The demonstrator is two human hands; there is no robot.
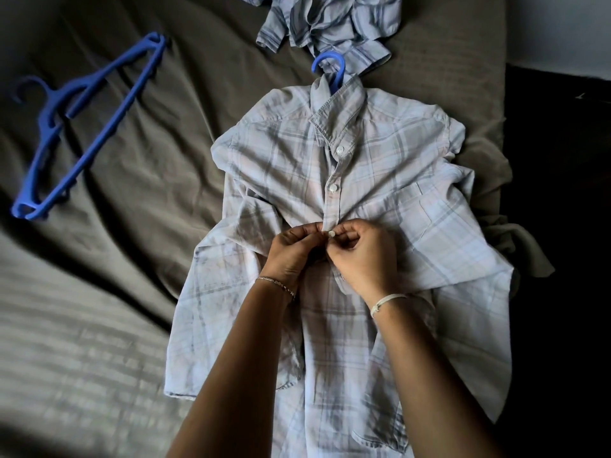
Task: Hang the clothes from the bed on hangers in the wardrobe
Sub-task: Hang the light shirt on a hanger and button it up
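plaid shirt (380,153) is lying flat on the bed (158,137) over a blue hanger (329,66), looking light, soft and limp, left grip (291,256) and right grip (363,259) both pinching its placket at a button (331,233); probably best lifting it by the hanger's hook.

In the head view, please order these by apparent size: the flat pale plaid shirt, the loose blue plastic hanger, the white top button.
Largest: flat pale plaid shirt.
Next: loose blue plastic hanger, clearly smaller.
Smallest: white top button.
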